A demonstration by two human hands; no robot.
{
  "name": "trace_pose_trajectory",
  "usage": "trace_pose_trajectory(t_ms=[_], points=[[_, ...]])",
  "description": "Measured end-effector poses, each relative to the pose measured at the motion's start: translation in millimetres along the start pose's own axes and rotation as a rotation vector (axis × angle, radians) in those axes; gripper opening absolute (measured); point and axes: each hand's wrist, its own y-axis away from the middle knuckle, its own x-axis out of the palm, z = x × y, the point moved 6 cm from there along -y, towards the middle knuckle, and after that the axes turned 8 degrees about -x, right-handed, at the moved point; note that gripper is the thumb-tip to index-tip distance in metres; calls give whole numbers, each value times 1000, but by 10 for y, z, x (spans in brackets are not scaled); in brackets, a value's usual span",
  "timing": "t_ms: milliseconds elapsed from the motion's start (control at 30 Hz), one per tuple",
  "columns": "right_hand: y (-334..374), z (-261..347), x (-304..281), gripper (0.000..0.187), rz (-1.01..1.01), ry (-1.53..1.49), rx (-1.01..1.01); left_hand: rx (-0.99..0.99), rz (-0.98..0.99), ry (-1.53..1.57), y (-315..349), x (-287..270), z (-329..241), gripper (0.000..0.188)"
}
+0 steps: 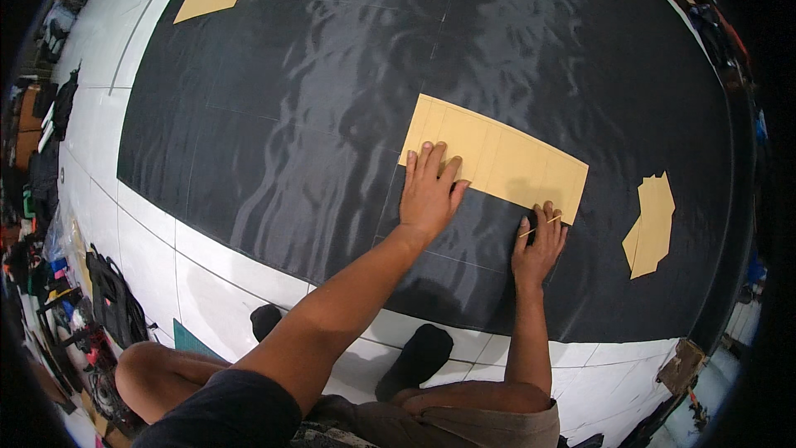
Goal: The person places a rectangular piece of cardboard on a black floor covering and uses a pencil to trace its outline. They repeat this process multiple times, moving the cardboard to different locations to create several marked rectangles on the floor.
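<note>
I see the left arm [336, 307] reaching long and diagonally up to the right, its wrist nearly straight and the left hand [429, 199] laid palm down, fingers pointing forward and slightly parted, thumb out to the right. I see the right forearm [528, 328] standing almost straight ahead, the right hand [539, 250] farther right and a little nearer the body, fingers bent close together, thumb apart on their left.

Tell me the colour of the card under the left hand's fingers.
The card is pale yellow-tan, with faint thin lines; best seen in the head view.
</note>
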Motion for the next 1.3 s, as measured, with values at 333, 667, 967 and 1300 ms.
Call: trace_pose_trajectory(t_ms=[333,667,967,1300], points=[[-47,-21,-76,38,-64,-15,-25,80,-38,-223,-37,-24,-125,45],[-36,-79,-181,38,-94,-66,12,-126,441,-394,-462,-60,-453,85],[-1213,383,-221,34,-127,-737,-6,-170,558,-451,-558,60,-392,95],[-2138,1462,443,29,339,-941,-108,-177,603,-487,-554,66,-374,91]])
